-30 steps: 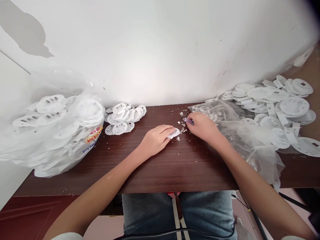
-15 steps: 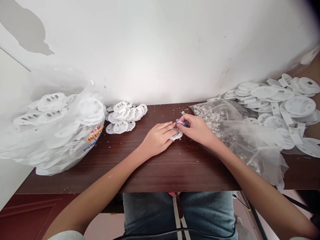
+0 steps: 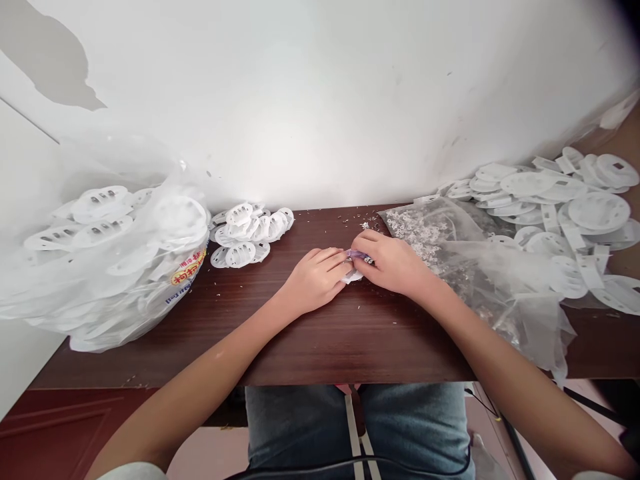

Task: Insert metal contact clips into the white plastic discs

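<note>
My left hand [image 3: 320, 277] is closed over a small white plastic disc [image 3: 354, 275], holding it down on the brown table. Most of that disc is hidden beneath the fingers; only its right edge shows. In my right hand [image 3: 387, 260] is a slim tool with a purple see-through handle [image 3: 357, 254], gripped between thumb and fingers. It lies nearly flat over the disc, against the left fingertips. The tool's tip cannot be made out.
Slotted white discs lie in a small pile [image 3: 250, 230] left of my hands. A clear bag [image 3: 150, 293] of similar discs bulges farther left. On the right, a plastic bag [image 3: 420, 230] holds tiny metallic-looking pieces, beside a heap of white parts [image 3: 555, 193]. Scraps dot the table [image 3: 310, 347].
My right hand has shifted slightly left and turned over the disc, bringing the purple tool lower and closer to the left fingertips. My left hand has stayed on the disc.
</note>
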Demonstrator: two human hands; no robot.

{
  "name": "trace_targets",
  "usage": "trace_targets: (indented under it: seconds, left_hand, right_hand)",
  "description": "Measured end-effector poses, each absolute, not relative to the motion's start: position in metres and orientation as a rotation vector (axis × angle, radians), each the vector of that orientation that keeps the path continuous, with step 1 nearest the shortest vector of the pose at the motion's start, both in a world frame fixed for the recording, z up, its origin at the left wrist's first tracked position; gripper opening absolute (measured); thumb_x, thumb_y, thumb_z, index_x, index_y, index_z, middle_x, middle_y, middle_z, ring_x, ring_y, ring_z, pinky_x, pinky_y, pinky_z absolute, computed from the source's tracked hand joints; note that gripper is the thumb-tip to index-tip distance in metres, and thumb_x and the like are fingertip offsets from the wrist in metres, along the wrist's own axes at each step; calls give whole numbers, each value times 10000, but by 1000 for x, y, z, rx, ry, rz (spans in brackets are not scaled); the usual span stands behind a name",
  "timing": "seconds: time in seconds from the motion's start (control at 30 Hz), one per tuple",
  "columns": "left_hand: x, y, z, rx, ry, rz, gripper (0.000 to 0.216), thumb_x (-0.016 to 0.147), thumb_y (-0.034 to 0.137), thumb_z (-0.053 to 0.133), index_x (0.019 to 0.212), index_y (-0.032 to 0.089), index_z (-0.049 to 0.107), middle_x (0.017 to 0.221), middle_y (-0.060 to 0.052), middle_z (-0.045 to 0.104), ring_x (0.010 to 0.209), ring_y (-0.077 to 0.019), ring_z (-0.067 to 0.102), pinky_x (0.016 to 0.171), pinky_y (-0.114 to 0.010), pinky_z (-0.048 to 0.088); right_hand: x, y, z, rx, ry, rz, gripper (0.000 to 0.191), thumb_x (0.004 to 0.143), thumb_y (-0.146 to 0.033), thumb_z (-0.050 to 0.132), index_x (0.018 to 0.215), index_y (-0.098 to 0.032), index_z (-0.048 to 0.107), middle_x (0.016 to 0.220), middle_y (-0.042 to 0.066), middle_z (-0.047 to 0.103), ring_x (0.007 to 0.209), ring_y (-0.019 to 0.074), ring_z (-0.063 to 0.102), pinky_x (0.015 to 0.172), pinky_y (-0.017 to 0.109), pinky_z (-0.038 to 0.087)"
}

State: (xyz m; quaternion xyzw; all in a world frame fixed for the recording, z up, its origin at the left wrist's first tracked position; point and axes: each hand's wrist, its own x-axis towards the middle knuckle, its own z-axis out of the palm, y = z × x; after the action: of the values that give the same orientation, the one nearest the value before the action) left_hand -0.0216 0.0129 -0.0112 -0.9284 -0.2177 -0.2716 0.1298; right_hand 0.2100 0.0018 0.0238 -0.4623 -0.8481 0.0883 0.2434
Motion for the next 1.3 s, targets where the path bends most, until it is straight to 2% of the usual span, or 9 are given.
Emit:
trace_targets:
  seconds: [0.13, 0.27, 0.43, 0.6, 0.8, 0.97, 1.17, 1.3]
  left_hand:
    - [-20, 12, -11, -2689, -642, -811, 264, 1024, 184, 581, 1263, 181, 693, 1290, -117, 766, 1189, -279, 715, 930, -427, 568]
    - [-20, 12, -10, -2709, -606, -946, 262, 1016, 140, 591, 1258, 187, 679, 1233, -85, 783, 1095, -227, 746, 993, -414, 589]
    - [-21, 11, -11, -2727, -598, -1034, 192, 1011, 140, 599, 1185, 182, 671, 1143, -97, 773, 1061, -216, 760, 983, -383, 628]
    - [-21, 11, -12, -2731, -702, -1165, 267, 1002, 179, 655, 1265, 180, 611, 1158, -104, 775, 1040, -213, 770, 913, -349, 643]
    - [-22, 13, -15, -2763, -849, -1219, 325, 980, 219, 706, 1280, 205, 582, 1151, -77, 773, 1004, -194, 774, 869, -318, 627]
    - [-23, 13, -16, -2757, -888, -1213, 332, 971, 233, 713, 1272, 220, 572, 1128, -63, 769, 960, -188, 775, 825, -311, 618]
    - [-23, 12, -18, -2797, -838, -1254, 356, 952, 215, 727, 1260, 230, 548, 1143, -56, 765, 1000, -189, 779, 820, -310, 622]
    - [-23, 12, -17, -2828, -794, -1298, 354, 949, 207, 732, 1249, 225, 544, 1130, -53, 766, 1008, -181, 778, 824, -302, 623]
  right_hand:
    - [208, 4, 25, -1069, -2076, 516, 91, 890, -160, 578, 818, -215, 577, 965, 52, 693, 834, 191, 600, 746, 323, 427]
    - [204, 7, 24, -967, -1633, 999, 242, 848, -199, 631, 696, -230, 445, 790, 4, 613, 692, 142, 493, 652, 295, 395]
    - [203, 11, 23, -1096, -1315, 1361, 297, 804, -240, 720, 760, -242, 426, 672, -59, 486, 538, 88, 311, 508, 261, 220]
    - [206, 13, 23, -1153, -1175, 1643, 307, 783, -257, 783, 845, -244, 483, 593, -106, 373, 493, 67, 196, 487, 257, 130]
    - [206, 11, 25, -1099, -1231, 1726, 240, 800, -302, 817, 848, -198, 606, 621, -76, 399, 511, 65, 230, 488, 261, 140]
    - [204, 11, 26, -1115, -1266, 1669, 149, 833, -268, 750, 915, -154, 703, 659, -38, 460, 518, 68, 262, 492, 271, 146]
    - [205, 13, 21, -1151, -1279, 1652, 113, 776, -179, 711, 878, -185, 665, 624, -64, 416, 500, 65, 240, 480, 264, 134]
    - [204, 13, 21, -1131, -1268, 1646, 89, 769, -185, 716, 836, -188, 657, 613, -64, 411, 506, 70, 246, 479, 264, 146]
